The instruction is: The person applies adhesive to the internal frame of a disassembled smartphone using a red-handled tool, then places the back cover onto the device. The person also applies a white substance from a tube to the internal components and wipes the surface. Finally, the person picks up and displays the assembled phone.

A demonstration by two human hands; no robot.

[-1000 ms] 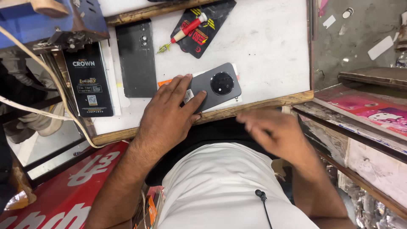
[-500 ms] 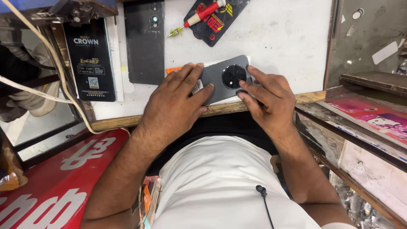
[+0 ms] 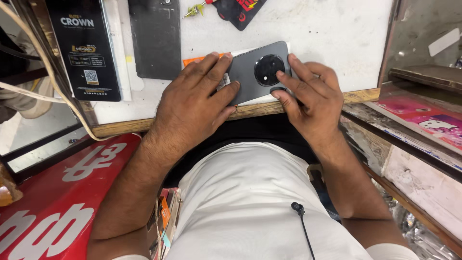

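Since the earlier frame both hands have settled closer onto the phone and the view has crept nearer, so less of the far worktop shows. His left hand lies flat with fingers spread over the near-left part of the dark grey slab-shaped phone with a round black camera ring, pinning it rather than closing around it; his right hand has its fingertips pressed on the right edge beside the camera ring, thumb tucked at the near corner, so the grip is a light two-sided hold. The phone lies back-up at the front edge of the white scuffed worktop, with an orange sliver peeking out beneath it. Judging by this, the back looks seated and in one piece, with any opening or pressing work not visibly advanced. Further off lie a dark flat glass panel, a tall black printed box and a black-and-red tool pouch.
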